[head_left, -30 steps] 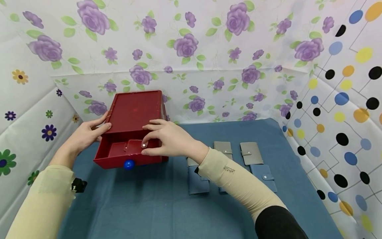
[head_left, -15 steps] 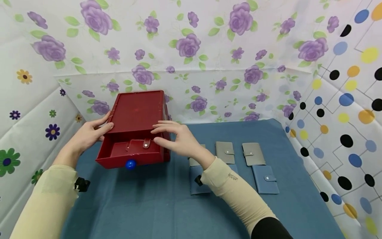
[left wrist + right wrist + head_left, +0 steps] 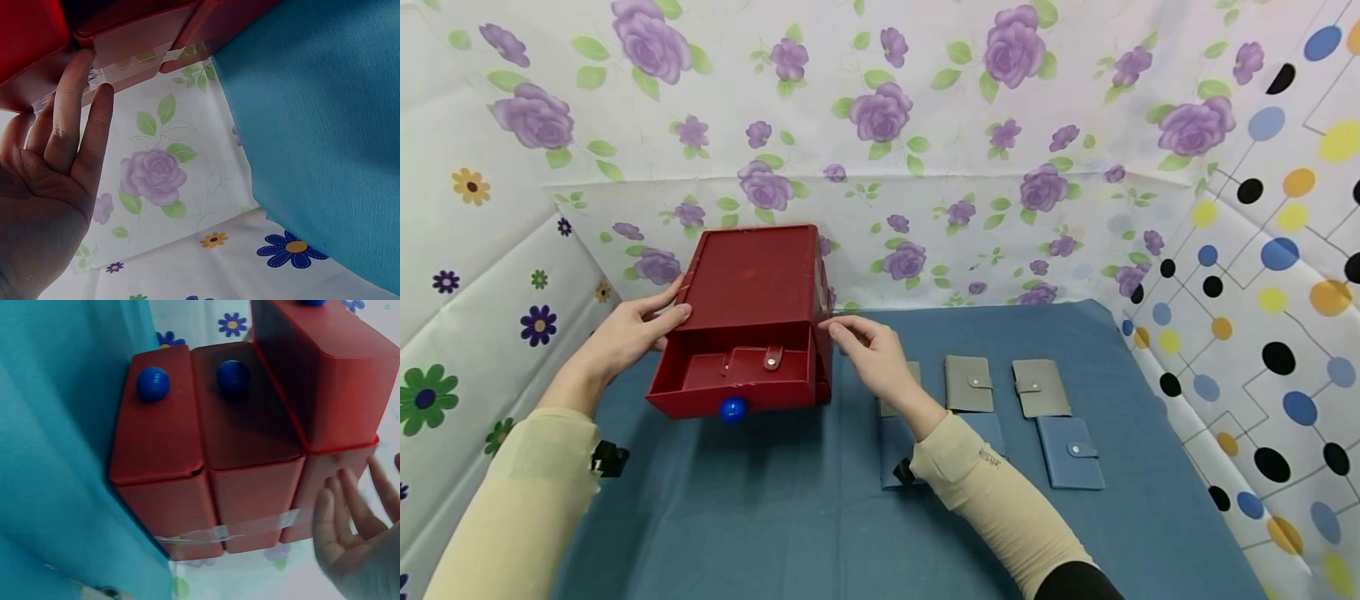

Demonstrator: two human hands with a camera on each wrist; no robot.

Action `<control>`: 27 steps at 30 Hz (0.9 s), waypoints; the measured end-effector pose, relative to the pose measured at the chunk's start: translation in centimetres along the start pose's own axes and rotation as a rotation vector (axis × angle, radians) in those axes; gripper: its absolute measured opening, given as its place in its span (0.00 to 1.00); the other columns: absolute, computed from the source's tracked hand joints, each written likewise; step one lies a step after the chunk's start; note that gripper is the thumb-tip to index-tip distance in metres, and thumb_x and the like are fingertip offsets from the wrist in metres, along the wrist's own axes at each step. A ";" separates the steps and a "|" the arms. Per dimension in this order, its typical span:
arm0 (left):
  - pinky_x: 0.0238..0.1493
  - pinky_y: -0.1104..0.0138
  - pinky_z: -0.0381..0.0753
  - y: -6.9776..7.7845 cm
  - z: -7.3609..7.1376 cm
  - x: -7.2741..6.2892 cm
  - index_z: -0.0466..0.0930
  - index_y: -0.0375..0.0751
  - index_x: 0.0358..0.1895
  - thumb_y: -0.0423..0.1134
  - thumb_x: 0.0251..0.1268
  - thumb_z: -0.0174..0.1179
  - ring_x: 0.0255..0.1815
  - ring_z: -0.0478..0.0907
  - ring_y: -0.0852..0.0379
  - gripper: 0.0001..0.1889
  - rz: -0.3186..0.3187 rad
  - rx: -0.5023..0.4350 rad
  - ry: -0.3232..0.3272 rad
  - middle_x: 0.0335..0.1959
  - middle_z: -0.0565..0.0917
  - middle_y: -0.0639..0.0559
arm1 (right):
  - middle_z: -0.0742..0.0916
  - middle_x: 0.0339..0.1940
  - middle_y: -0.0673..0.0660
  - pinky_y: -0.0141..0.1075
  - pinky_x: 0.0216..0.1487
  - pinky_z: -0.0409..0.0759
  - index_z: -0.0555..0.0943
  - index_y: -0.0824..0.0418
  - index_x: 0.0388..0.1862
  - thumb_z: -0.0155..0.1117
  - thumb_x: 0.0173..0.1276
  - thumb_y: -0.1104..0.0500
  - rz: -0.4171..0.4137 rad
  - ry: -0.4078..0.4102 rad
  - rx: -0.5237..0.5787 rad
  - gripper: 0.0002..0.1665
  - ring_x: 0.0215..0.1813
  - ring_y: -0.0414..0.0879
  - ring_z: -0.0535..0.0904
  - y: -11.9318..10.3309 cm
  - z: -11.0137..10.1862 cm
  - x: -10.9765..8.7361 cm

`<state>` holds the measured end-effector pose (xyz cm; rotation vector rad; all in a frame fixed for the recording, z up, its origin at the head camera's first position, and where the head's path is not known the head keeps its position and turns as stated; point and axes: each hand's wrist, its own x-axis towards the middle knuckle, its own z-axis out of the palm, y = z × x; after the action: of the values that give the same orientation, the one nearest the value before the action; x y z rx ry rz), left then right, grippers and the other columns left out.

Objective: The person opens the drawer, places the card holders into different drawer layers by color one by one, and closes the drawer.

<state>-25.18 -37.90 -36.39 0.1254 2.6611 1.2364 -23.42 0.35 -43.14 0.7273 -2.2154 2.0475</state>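
A red drawer box (image 3: 748, 275) stands at the back left, its top drawer (image 3: 685, 402) pulled out by a blue knob (image 3: 733, 409). Inside that drawer lies a red snap-strap notebook or wallet (image 3: 747, 364). My left hand (image 3: 625, 337) rests against the box's left side, thumb at the top front corner. The left wrist view shows its long fingers (image 3: 67, 112) fairly straight along the side wall. At the box's right side is my right hand (image 3: 880, 358), fingertips right by the edge and nothing held. In the right wrist view its fingers lie beside the taped stack of drawers (image 3: 250, 494).
On the blue cloth (image 3: 760, 517) to the right lie grey snap-strap notebooks (image 3: 968, 383) in a back row and blue ones (image 3: 1070, 452) in front. My right forearm partly covers some of them. A floral sheet (image 3: 880, 242) hangs behind, with patterned sheets at both sides.
My right hand has let go of the red notebook in the drawer and moved right, to the box's side. The left hand stays on the box; the view has shifted slightly.
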 end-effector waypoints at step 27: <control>0.68 0.37 0.72 0.2 -0.1 0.0 0.42 0.61 0.88 0.60 0.86 0.49 0.42 0.91 0.55 0.38 0.015 0.022 -0.019 0.71 0.74 0.23 | 0.93 0.43 0.56 0.32 0.33 0.70 0.92 0.53 0.52 0.61 0.84 0.51 0.140 -0.429 -0.296 0.15 0.29 0.39 0.73 2.6 2.4 -4.3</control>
<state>-25.22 -37.87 -36.15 0.1599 2.6632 1.2041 -19.91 -0.55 -47.33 1.0867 -2.7901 1.6742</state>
